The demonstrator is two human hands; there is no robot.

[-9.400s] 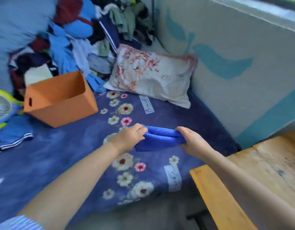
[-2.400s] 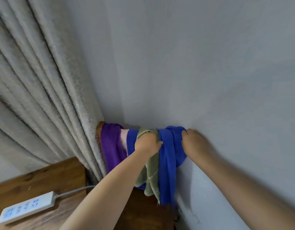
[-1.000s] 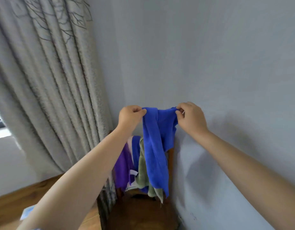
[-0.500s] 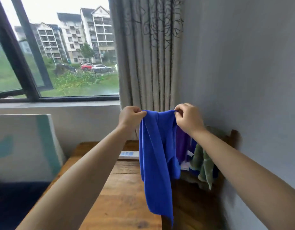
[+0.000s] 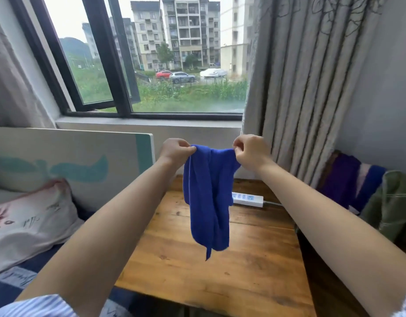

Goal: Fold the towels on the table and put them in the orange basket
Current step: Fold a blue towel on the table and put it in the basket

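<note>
Both hands, left (image 5: 176,150) and right (image 5: 251,152), pinch the blue towel's (image 5: 207,202) top edge, grip tight, dangling it over the tabletop (image 5: 254,259).

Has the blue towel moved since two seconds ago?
Yes. The blue towel, pinched by both hands, came off the chair back and now hangs left of it, above the table.

towel (image 5: 209,202) above table (image 5: 243,259), pillow (image 5: 26,225) left

Black-framed window (image 5: 119,65), grey curtain (image 5: 300,88)
</note>
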